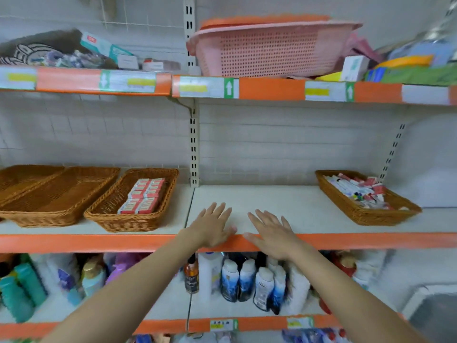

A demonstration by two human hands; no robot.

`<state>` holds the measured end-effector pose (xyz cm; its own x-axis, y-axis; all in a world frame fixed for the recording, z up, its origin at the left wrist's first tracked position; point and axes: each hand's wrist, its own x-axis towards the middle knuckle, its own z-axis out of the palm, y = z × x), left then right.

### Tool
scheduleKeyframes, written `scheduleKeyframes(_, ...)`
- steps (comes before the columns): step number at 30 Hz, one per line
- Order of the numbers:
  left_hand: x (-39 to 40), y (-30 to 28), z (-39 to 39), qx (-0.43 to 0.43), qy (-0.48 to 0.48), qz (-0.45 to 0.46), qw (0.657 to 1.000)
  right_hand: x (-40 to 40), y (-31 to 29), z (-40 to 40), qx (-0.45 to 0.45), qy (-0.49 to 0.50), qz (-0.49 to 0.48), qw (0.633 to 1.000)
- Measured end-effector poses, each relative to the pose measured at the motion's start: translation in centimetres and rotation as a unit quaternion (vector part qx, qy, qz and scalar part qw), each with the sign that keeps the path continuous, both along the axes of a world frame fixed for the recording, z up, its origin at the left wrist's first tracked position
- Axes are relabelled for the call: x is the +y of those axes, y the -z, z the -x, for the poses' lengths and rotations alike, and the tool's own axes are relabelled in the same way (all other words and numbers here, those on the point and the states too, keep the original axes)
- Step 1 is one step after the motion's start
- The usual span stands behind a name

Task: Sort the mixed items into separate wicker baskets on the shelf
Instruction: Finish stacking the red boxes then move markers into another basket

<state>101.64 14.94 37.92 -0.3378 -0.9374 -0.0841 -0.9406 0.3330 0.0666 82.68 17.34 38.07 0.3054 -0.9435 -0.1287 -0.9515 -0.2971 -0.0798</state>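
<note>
I stand in a small shop: orange-edged shelves [371, 240] on slotted uprights [193, 144], price labels [193, 87] along their front edges, bottles of toiletries [230, 280] ranked below, and wicker baskets [131, 194] of boxed goods at the middle shelf's ends.

Two bare forearms enter from bottom of frame, no sleeves visible. Left hand [212, 225] at centre, right hand [273, 235] just right of it. No rings, watch, gloves or bracelets. Nails short, unpainted.
</note>
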Motion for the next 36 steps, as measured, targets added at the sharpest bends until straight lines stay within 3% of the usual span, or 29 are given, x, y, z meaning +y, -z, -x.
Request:
scheduleKeyframes(11, -6.0, -0.9, 9.6, 0.003, 0.076, -0.011, 0.997, -4.7, -0.5, 9.2, 0.033, 0.1, -0.007, 0.994)
scheduleKeyframes(23, -12.7, -1.2, 20.5, 0.008, 0.169, -0.029, 0.985, -7.9, -0.5, 19.5, 0.0, 0.228, 0.041, 0.973)
scheduleKeyframes(36, -16.5, -1.2, 36.1, 0.099, 0.226, 0.026, 0.969, -11.8, -0.6, 34.8, -0.015, 0.235, 0.057, 0.97)
